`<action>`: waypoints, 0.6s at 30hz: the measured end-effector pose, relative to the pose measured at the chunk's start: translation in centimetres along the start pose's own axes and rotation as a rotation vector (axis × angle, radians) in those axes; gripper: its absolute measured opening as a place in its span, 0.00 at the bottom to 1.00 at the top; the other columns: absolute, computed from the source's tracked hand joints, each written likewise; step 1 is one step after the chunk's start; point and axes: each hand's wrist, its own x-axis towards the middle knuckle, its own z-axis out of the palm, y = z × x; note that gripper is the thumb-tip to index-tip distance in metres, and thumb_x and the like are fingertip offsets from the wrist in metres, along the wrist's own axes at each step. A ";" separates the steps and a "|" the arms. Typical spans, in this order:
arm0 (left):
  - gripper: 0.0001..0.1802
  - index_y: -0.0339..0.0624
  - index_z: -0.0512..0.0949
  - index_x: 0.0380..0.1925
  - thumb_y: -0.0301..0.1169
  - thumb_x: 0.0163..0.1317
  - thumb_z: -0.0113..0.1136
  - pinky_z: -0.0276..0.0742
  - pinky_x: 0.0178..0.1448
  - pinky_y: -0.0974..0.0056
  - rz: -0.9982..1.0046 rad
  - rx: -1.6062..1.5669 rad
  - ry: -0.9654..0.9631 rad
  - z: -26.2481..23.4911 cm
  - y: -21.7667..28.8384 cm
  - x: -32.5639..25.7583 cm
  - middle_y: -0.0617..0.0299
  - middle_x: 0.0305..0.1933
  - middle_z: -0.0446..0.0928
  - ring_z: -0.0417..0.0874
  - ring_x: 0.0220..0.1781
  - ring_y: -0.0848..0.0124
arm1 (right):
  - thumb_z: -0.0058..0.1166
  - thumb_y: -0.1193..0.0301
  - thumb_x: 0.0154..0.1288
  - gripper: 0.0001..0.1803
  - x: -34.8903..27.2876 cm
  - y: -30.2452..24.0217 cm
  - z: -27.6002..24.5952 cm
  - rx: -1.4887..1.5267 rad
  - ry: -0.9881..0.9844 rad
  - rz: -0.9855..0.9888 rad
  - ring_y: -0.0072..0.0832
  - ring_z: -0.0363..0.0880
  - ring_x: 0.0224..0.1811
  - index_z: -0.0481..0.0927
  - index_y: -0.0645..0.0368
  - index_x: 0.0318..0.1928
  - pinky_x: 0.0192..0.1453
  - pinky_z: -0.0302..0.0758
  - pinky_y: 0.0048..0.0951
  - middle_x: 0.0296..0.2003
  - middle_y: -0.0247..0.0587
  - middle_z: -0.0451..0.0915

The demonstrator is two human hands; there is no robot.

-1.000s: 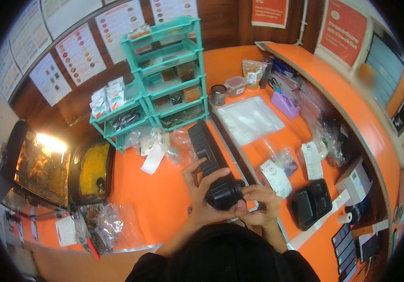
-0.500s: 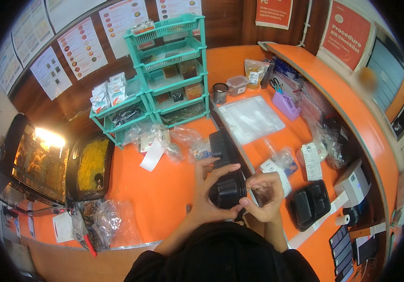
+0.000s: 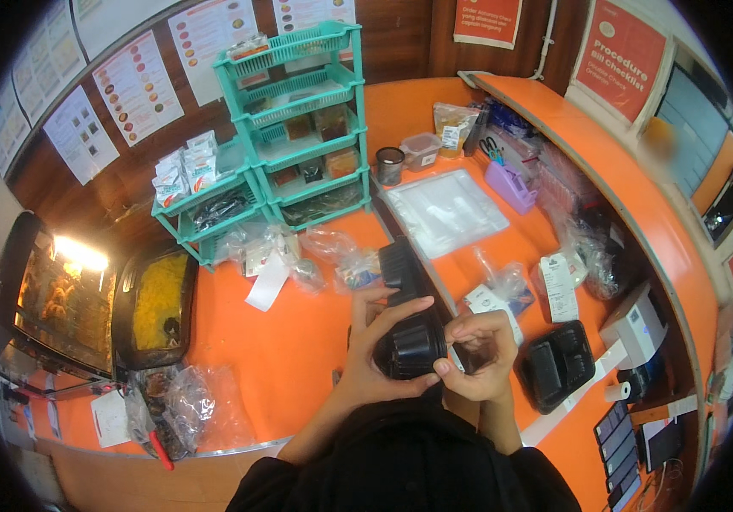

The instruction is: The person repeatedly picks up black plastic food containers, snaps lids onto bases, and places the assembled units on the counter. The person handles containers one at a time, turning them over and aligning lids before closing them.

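Left hand: your left hand (image 3: 365, 363) is wrapped round the near end of the stack (image 3: 412, 348), fingers across its top and thumb along its near side, gripping it.
Right hand: your right hand (image 3: 483, 354) is half curled, thumb and fingertips at the right rim of that end; whether they pinch the rim, you cannot be told from this view.
Stack: black plastic containers, nested, lying sideways in your hands at the middle of the bench (image 3: 289, 350), toward its front edge, the far end pointing at the back edge; contact with the bench cannot be determined.
Black tray: one divided tray (image 3: 556, 367) lies right of your right hand, well apart from the stack.
Papers: a slip (image 3: 561, 288) and a second slip (image 3: 492, 309) lie between your right hand and the right ledge (image 3: 631, 196).
Clear sheets: a flat pile (image 3: 443, 213) lies beyond the stack, toward the back edge.
Back edge: a teal rack (image 3: 307, 149) stands there, left of a jar (image 3: 389, 166).
Left end: a lit case (image 3: 63, 299) stands beside a pan (image 3: 155, 311) of yellow food.
Front left corner: clear bags (image 3: 200, 405) lie near a red handle (image 3: 161, 449).
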 end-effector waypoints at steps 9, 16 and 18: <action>0.44 0.43 0.74 0.59 0.37 0.35 0.77 0.67 0.60 0.60 0.031 0.005 -0.012 -0.4 -0.1 0.0 0.51 0.57 0.60 0.71 0.54 0.63 | 0.62 0.85 0.52 0.22 0.0 -0.1 0.0 -0.053 0.006 0.004 0.25 0.78 0.34 0.67 0.67 0.46 0.40 0.77 0.25 0.37 0.48 0.75; 0.44 0.43 0.74 0.59 0.36 0.35 0.78 0.67 0.60 0.60 0.020 -0.004 -0.011 -0.5 0.1 -0.1 0.52 0.56 0.60 0.71 0.53 0.63 | 0.63 0.84 0.51 0.22 -0.1 0.0 0.3 -0.104 0.011 -0.015 0.25 0.79 0.33 0.68 0.67 0.45 0.39 0.77 0.25 0.34 0.46 0.76; 0.44 0.43 0.74 0.59 0.36 0.35 0.78 0.67 0.59 0.60 0.025 0.010 -0.011 -0.5 0.2 -0.1 0.52 0.56 0.60 0.70 0.53 0.63 | 0.64 0.84 0.51 0.22 -0.2 -0.1 0.1 -0.114 0.019 -0.030 0.25 0.79 0.34 0.68 0.67 0.45 0.39 0.77 0.25 0.34 0.46 0.77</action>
